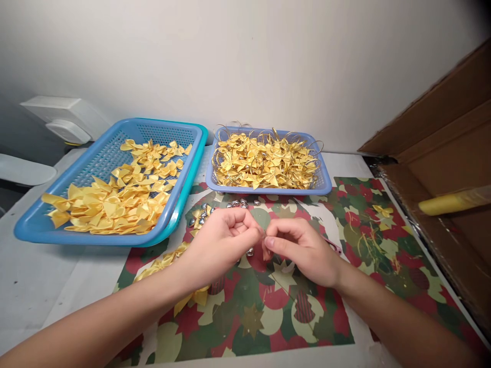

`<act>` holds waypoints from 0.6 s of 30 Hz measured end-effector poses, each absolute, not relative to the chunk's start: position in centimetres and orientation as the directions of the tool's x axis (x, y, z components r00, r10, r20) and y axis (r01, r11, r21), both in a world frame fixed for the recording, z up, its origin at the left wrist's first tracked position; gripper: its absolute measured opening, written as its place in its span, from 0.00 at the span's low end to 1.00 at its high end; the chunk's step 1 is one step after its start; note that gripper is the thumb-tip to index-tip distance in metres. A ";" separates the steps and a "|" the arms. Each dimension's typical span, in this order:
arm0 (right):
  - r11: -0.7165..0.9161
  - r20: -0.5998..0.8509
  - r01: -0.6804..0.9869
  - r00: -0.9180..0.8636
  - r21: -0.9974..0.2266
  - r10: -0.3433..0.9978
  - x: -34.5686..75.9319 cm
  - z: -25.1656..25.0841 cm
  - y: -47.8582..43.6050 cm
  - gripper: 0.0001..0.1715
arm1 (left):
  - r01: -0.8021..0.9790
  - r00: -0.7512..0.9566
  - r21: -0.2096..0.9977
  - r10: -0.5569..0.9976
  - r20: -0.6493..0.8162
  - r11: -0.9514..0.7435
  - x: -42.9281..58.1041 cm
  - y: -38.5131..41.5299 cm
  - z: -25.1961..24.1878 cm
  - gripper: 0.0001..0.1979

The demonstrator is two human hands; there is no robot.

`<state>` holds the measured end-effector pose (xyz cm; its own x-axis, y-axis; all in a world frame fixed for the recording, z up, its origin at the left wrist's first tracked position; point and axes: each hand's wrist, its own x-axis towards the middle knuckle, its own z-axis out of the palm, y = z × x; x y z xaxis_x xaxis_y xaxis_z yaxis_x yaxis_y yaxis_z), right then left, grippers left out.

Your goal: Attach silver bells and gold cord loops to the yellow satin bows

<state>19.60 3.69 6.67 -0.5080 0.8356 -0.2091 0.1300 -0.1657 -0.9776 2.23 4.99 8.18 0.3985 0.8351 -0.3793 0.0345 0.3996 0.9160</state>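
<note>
No text, label, brand, number or sign can be read anywhere: the trays, patterned mat and cardboard box carry none.

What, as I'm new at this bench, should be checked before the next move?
1. Left hand and right hand meet over the mat: ok.
2. Something pinched between the fingertips: cannot tell, hidden.
3. Plain bows in the left tray: ok, plenty.
4. Looped bows in the right tray: ok, full.
5. Bells on the mat by the left hand: ok.
</note>
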 end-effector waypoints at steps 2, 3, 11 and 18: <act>-0.164 -0.207 0.128 -0.508 -0.978 0.836 19.6 6.7 3.8 0.14 | 0.040 0.394 0.916 0.836 -0.381 0.399 2.2 4.9 8.2 0.07; -0.163 -0.206 0.129 -0.508 -0.978 0.837 19.6 6.7 3.8 0.14 | 0.044 0.392 0.917 0.837 -0.382 0.397 2.2 4.9 8.2 0.07; -0.181 -0.226 0.135 -0.511 -0.974 0.830 19.6 6.5 3.7 0.14 | 0.033 0.407 0.911 0.827 -0.387 0.410 2.2 4.9 8.3 0.08; -0.176 -0.221 0.136 -0.511 -0.975 0.831 19.6 6.5 3.7 0.14 | 0.049 0.397 0.918 0.836 -0.379 0.394 2.3 4.8 8.2 0.08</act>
